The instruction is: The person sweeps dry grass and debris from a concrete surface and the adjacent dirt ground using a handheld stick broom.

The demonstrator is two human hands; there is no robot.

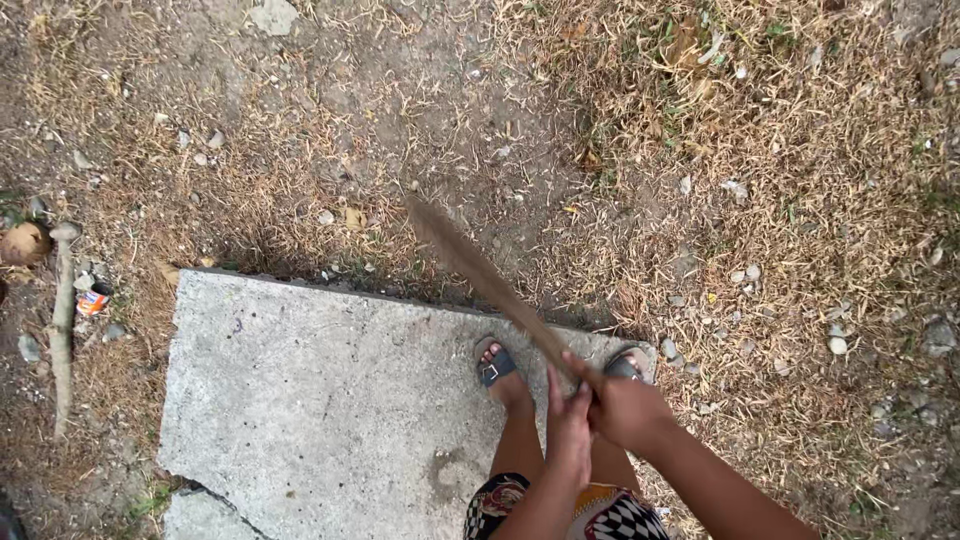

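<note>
I hold a stick broom [480, 272] of thin brown twigs; its brush end is blurred and points up-left over the dirt beyond the slab. My right hand [625, 405] is clenched around the broom's handle end. My left hand [568, 425] presses against the handle just beside the right, fingers extended upward. Both hands hover above my sandalled feet [497, 366], which stand on a grey concrete slab [300, 380].
Dry grass, twigs and small stones cover the bare ground around the slab. The slab has a crack [215, 500] at its near left corner. A stick [62, 330], a small crushed can [93, 298] and a round brown husk [22, 243] lie at the left.
</note>
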